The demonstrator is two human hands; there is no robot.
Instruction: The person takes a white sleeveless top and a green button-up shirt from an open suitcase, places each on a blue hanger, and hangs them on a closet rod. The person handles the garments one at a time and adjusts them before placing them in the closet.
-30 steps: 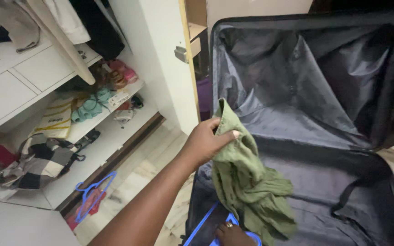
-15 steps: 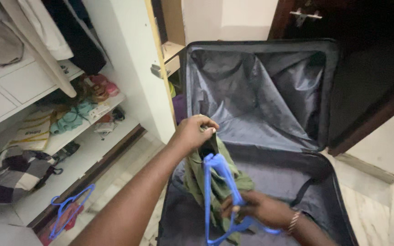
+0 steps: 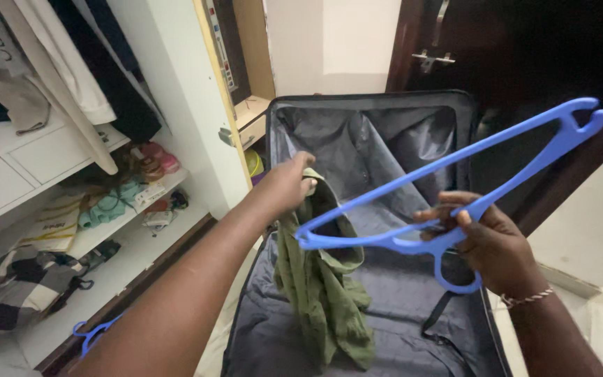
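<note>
My left hand (image 3: 284, 185) grips the top of an olive-green garment (image 3: 319, 293), which hangs down over the lower half of an open dark suitcase (image 3: 378, 146). Out to the right, my right hand (image 3: 491, 241) holds a blue plastic hanger (image 3: 448, 178) by its hook end. The hanger is free of the garment and slants up toward the right, above the suitcase. A thin bracelet circles my right wrist.
An open white wardrobe (image 3: 176, 84) stands at the left, with hanging clothes, drawers and cluttered shelves. A checked bag (image 3: 19, 283) and a second blue hanger (image 3: 91, 334) lie low on the left. A dark wooden door (image 3: 518, 63) stands behind the suitcase.
My right hand has pulled the blue hanger out of the green garment and lifted it up and to the right. My left hand still holds the garment, raised slightly.
</note>
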